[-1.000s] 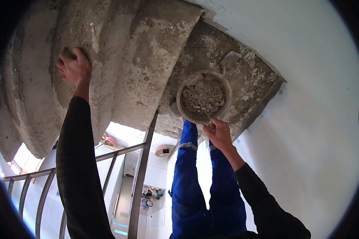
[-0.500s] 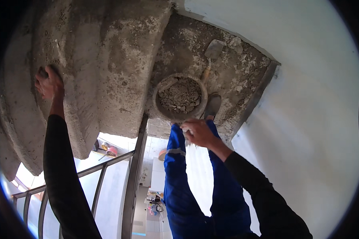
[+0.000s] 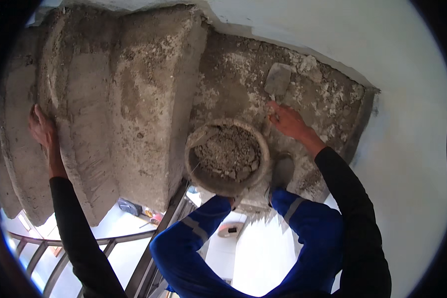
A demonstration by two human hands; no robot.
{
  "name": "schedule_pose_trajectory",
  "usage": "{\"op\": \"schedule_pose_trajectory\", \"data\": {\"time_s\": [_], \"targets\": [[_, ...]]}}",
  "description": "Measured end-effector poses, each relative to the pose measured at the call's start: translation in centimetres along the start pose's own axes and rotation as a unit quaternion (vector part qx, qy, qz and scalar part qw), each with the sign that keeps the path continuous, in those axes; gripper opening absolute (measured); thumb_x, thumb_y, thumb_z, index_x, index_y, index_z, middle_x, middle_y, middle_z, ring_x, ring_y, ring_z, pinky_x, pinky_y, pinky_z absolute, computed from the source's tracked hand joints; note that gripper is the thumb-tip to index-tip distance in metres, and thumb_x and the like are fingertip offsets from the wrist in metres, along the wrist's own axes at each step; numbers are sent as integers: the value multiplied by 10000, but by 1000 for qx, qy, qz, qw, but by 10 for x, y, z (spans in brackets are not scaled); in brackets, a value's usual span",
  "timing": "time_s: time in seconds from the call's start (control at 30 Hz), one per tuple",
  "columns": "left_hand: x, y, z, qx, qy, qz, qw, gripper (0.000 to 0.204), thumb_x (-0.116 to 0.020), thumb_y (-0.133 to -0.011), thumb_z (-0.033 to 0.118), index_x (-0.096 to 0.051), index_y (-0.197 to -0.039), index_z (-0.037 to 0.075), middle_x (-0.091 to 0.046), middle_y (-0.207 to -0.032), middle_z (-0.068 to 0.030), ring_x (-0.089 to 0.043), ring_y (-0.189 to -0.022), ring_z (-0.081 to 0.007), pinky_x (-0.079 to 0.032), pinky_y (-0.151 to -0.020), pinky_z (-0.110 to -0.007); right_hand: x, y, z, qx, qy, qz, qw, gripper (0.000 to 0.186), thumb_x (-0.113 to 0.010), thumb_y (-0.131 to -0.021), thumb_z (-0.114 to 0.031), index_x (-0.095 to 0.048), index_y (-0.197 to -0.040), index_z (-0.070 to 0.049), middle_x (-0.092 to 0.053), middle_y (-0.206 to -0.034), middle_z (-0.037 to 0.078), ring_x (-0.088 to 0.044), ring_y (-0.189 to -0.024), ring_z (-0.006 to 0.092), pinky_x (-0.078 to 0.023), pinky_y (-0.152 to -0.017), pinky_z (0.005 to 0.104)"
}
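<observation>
My left hand rests on a rough concrete step at the left, its fingers stretched out against the step's edge. My right hand is at the wooden handle of a small shovel, with its fingers closed around it. The handle is partly hidden under the hand. The shovel's flat, dusty blade lies on the landing beyond my fingers. Between my arms stands a round, dirt-caked bucket holding crumbled rubble. My feet are close to the bucket's near side.
Loose debris lies over the landing, which meets a white wall on the right. Several steps descend to the left. A metal railing borders the drop at the lower left, with a lower floor visible below.
My right hand has moved from the bucket's near rim to the shovel handle. My left hand has shifted along the steps. My knees have bent and spread, and the view has come closer.
</observation>
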State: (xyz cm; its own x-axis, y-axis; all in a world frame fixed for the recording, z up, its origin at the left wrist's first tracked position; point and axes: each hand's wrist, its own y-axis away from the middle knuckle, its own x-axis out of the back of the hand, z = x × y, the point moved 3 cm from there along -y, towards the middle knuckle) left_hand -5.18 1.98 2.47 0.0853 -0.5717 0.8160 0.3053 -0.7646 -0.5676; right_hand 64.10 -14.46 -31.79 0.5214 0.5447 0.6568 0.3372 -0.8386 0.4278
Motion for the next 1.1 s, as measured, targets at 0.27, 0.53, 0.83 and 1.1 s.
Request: {"op": "schedule_pose_trajectory", "data": {"time_s": [0.27, 0.53, 0.83, 1.1], "targets": [[-40, 122, 321, -322, 260, -176, 893, 370, -649, -1015, 267, -651, -1334, 80, -694, -1229, -96, -635, -1181, -242, -509, -1001, -391, -46, -26, 66, -18, 64, 34, 997, 451, -580, -986, -368, -565, -1346, -97, -636, -1186, 228, -651, -1034, 404, -515, -870, 543], [-121, 319, 412, -445, 167, -662, 579, 539, -645, -977, 522, -680, -1130, 6, -721, -986, -182, -693, -923, -324, -529, -818, -444, -22, 43, 42, 6, -211, 327, 921, 320, -676, -909, -174, -535, -1172, -59, -643, -1096, 281, -655, -940, 446, -502, -816, 543], [-102, 368, 402, -444, 140, -670, 578, 582, -584, -1002, 504, -655, -864, -56, -534, -688, -231, -521, -636, -351, -430, -676, -483, -131, 317, 97, -409, -123, 328, 843, 489, -680, -884, -328, -516, -1229, -23, -693, -917, 299, -665, -889, 534, -523, -760, 603], [-132, 360, 381, -481, 176, -497, 700, 617, -542, -1032, 486, -615, -785, -76, -511, -694, -272, -493, -675, -404, -420, -707, -510, -382, 456, 178, -582, -197, 289, 734, 479, -729, -898, -326, -486, -1208, -54, -684, -947, 325, -666, -909, 542, -524, -741, 556]]}}
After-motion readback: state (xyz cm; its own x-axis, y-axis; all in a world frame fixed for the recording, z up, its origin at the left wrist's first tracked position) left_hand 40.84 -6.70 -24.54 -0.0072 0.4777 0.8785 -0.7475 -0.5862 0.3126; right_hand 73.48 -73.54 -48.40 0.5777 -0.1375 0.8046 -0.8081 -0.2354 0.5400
